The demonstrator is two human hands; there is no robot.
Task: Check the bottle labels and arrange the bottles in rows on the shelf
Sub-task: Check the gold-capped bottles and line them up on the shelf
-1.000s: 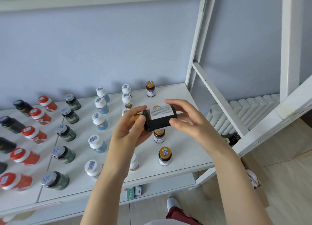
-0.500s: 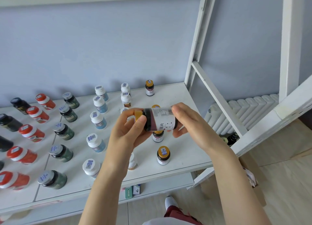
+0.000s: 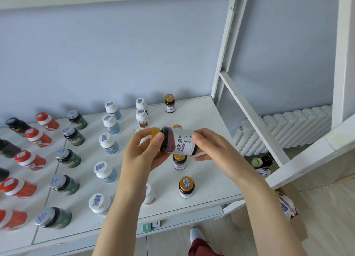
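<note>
1. While we hold the bottle (image 3: 178, 142) above the shelf (image 3: 203, 121), it lies sideways, long axis left to right, label up.
2. Our left hand (image 3: 142, 152) grips the gold cap end; our right hand (image 3: 213, 146) pinches the base.
3. Directly below stands the gold-capped row (image 3: 186, 186), right hand nearer; we judge uprighting comes first.

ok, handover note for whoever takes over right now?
Left hand grips the cap end of a gold-capped bottle, held sideways above the shelf, label facing up.
Right hand holds its base end.
Done: red-capped bottles, dark green bottles, blue bottles and white bottles stand in rows; gold-capped row shows four.
Left: finish the label check, stand this bottle in the gold-capped row; spare bottles wait low by the shelf's right end.
</note>
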